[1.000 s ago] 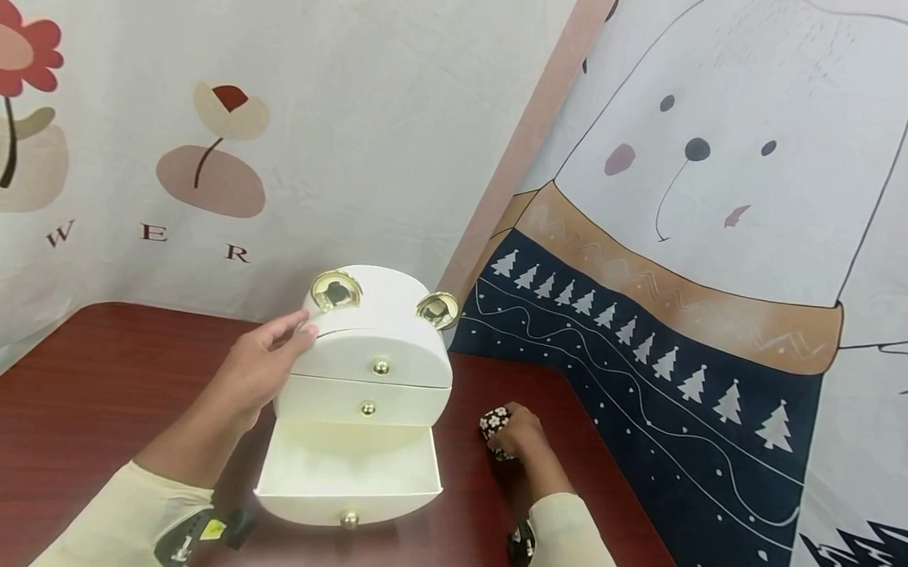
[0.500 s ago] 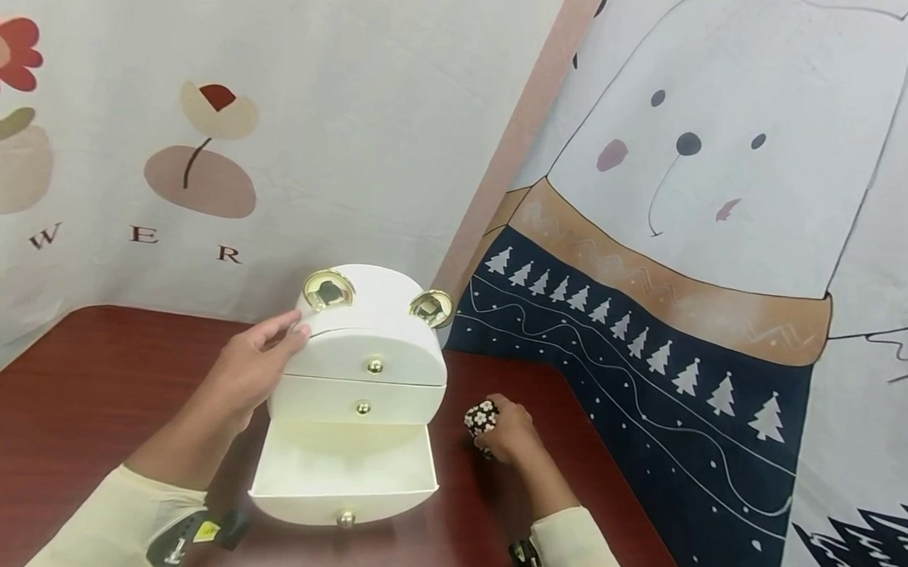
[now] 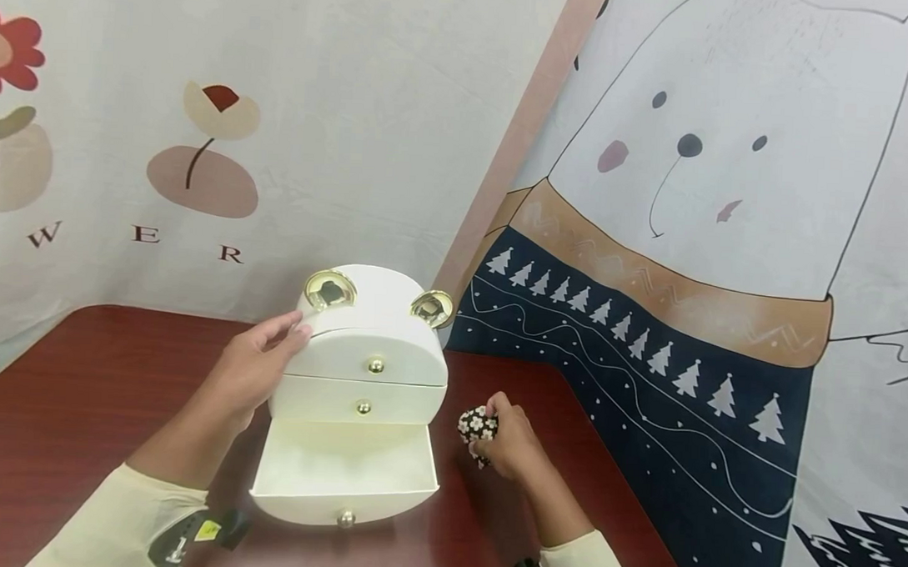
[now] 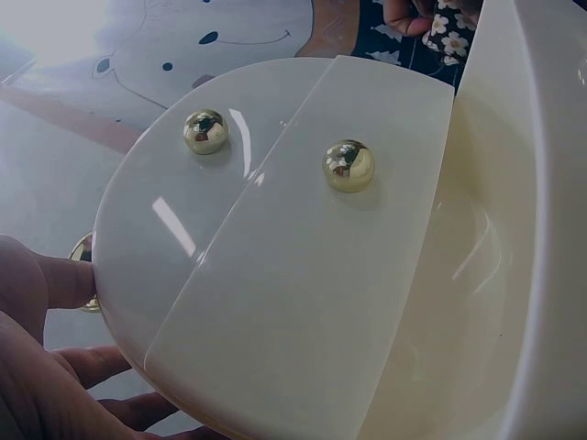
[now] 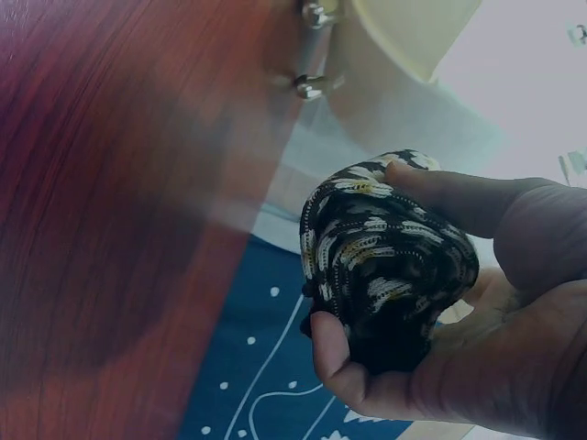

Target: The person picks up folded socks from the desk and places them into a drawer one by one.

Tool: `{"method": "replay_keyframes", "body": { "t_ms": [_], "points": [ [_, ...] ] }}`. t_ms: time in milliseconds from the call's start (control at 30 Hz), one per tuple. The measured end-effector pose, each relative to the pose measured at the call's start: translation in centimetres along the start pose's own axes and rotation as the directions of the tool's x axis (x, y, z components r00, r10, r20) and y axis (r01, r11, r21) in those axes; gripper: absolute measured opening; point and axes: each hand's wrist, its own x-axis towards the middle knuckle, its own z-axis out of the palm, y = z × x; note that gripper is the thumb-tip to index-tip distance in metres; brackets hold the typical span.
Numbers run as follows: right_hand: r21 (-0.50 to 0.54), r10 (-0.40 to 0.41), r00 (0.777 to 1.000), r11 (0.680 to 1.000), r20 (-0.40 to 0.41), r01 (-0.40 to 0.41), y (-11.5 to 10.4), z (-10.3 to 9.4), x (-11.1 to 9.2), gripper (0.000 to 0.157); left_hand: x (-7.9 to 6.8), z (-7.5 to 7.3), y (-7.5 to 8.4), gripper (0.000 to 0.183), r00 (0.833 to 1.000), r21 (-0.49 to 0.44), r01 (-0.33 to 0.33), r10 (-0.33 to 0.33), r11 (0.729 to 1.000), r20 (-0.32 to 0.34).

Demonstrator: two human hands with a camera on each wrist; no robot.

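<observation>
A white drawer box (image 3: 369, 356) with a rounded top, gold knobs and two gold round eye-like pieces stands on the table. Its lowest drawer (image 3: 346, 463) is pulled out, with nothing seen inside. My left hand (image 3: 252, 364) rests against the upper left side of the box, fingers fairly straight; the left wrist view shows the thumb at the box's edge. To the right of the box, my right hand (image 3: 514, 440) holds a rolled sock (image 5: 390, 247), black with white flowers, between thumb and fingers. It hangs above the table, apart from the drawer.
The dark red wooden table (image 3: 120, 372) extends left of the box. Behind it hangs a pale cloth (image 3: 354, 130) with printed flowers and letters. A bear-print cloth (image 3: 648, 324) hangs along the right edge of the table.
My right hand has brought the sock a little left, towards the box. The left hand and the open drawer stay as they were; the head view shifted slightly.
</observation>
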Motion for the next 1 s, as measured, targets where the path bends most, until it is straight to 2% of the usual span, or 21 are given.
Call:
{"method": "replay_keyframes", "body": {
  "t_ms": [200, 467, 667, 1000],
  "points": [
    [-0.015, -0.049, 0.999, 0.999, -0.013, 0.048, -1.0, -0.7, -1.3, 0.047, 0.0, 0.0, 0.0, 0.075, 1.0, -0.006, -0.002, 0.002, 1.0, 0.002],
    [0.03, -0.094, 0.996, 0.995, 0.005, 0.093, -2.7, -1.7, -3.3, 0.043, -0.1, 0.1, 0.0, 0.074, 1.0, 0.0, 0.002, -0.002, 1.0, -0.003],
    [0.058, -0.157, 0.988, 0.986, -0.014, 0.157, -4.3, -2.5, -4.4, 0.039, -0.1, 0.0, 0.0, 0.074, 1.0, 0.008, -0.001, 0.001, 1.0, -0.006],
    [0.101, -0.238, 0.971, 0.965, -0.031, 0.24, -6.0, -2.0, -5.3, 0.035, -0.1, 0.0, 0.0, 0.076, 1.0, 0.013, 0.001, -0.001, 1.0, -0.007]
  ]
}}
